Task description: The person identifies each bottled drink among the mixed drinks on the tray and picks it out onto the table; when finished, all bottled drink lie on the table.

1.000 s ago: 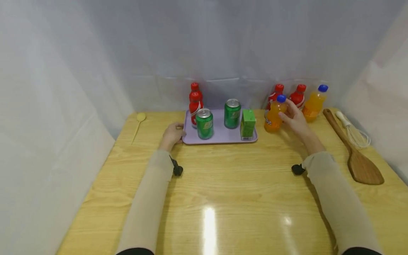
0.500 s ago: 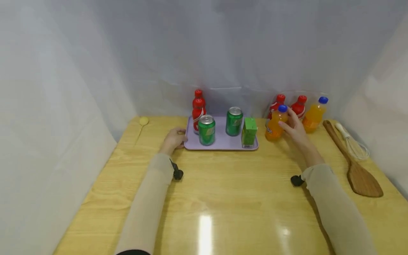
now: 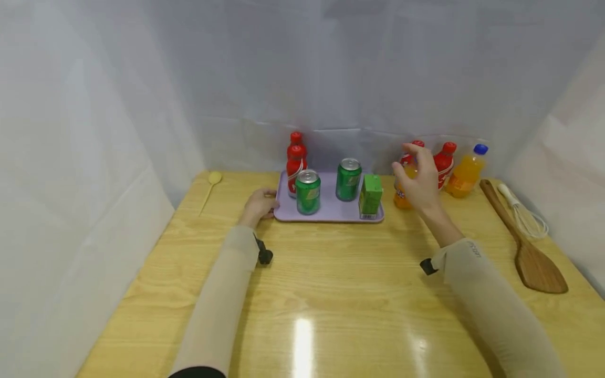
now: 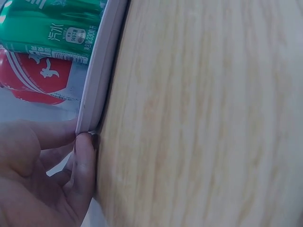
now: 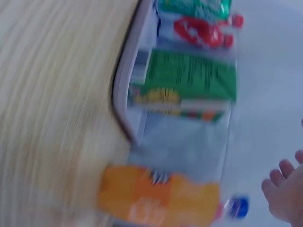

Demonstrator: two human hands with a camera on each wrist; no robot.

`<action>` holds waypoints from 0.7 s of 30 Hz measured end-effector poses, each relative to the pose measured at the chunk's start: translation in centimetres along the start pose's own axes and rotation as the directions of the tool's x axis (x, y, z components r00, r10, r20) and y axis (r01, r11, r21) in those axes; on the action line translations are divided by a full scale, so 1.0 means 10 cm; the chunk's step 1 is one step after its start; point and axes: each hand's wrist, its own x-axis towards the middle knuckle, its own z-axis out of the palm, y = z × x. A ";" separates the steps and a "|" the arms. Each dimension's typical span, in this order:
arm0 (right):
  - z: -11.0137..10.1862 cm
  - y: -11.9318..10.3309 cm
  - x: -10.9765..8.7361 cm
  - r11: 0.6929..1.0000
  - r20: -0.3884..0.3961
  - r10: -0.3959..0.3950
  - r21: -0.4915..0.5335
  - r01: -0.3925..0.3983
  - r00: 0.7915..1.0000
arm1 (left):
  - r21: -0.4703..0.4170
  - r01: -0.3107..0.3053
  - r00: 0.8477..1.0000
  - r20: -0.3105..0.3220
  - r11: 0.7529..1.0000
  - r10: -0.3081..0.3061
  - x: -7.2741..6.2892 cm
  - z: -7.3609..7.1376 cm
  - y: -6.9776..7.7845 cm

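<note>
**Tray (image 3: 331, 212) pinched, right hand (image 3: 422, 181) spread**

The tray's left edge is pinched between the thumb and fingers of the left hand (image 3: 257, 205). The right hand is held apart from the nearer orange bottle (image 5: 158, 195), thumb and index finger parted. The bottle is stood upright just beside the tray's right end, near a green carton (image 3: 371, 195).

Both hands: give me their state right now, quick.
Left hand: closed, pinching the edge of the purple tray.
Right hand: open, holding nothing, apart from the nearer orange bottle.
</note>
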 end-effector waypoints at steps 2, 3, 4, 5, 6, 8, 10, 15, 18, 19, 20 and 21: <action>0.12 -0.02 0.00 0.998 0.042 -0.031 -0.045 0.033 0.999 | 0.001 0.004 1.000 -0.002 1.000 -0.004 -0.01 0.00 -0.01; 0.18 0.00 0.02 0.997 0.062 -0.036 -0.060 0.040 0.997 | 0.004 0.003 1.000 -0.005 1.000 -0.003 -0.01 0.00 -0.01; 0.23 -0.04 0.02 0.998 0.096 -0.029 -0.057 0.035 0.995 | 0.006 0.006 1.000 -0.008 1.000 -0.006 -0.01 0.00 -0.01; 0.28 -0.08 0.04 0.998 0.131 -0.013 -0.056 0.021 0.991 | 0.004 0.010 1.000 -0.010 1.000 -0.010 0.00 0.00 -0.01; 0.32 -0.11 0.05 0.998 0.164 0.000 -0.062 0.011 0.986 | 0.002 0.014 1.000 -0.010 1.000 -0.014 0.01 0.00 0.00; 0.41 -0.16 0.09 0.997 0.223 0.016 -0.081 0.002 0.975 | 0.001 0.016 1.000 -0.011 1.000 -0.016 0.01 0.00 0.00; 0.49 -0.19 0.13 0.994 0.268 0.022 -0.109 0.007 0.963 | 0.004 0.017 1.000 -0.009 1.000 -0.017 0.00 0.00 0.02; 0.66 -0.23 0.19 0.984 0.372 0.075 -0.179 -0.008 0.925 | 0.014 0.020 1.000 -0.004 1.000 -0.019 -0.02 0.01 0.03; 0.76 -0.25 0.21 0.977 0.416 0.113 -0.214 -0.024 0.902 | 0.013 0.026 1.000 -0.006 1.000 -0.026 -0.03 0.01 0.04; 0.79 -0.25 0.22 0.974 0.428 0.126 -0.223 -0.031 0.895 | 0.015 0.027 1.000 -0.008 1.000 -0.027 -0.02 0.01 0.04; 0.82 -0.25 0.23 0.971 0.440 0.140 -0.235 -0.037 0.887 | 0.017 0.027 1.000 -0.011 0.999 -0.027 -0.02 0.01 0.04; 0.85 -0.26 0.24 0.969 0.450 0.153 -0.245 -0.044 0.880 | 0.018 0.028 1.000 -0.013 0.999 -0.027 -0.02 0.01 0.04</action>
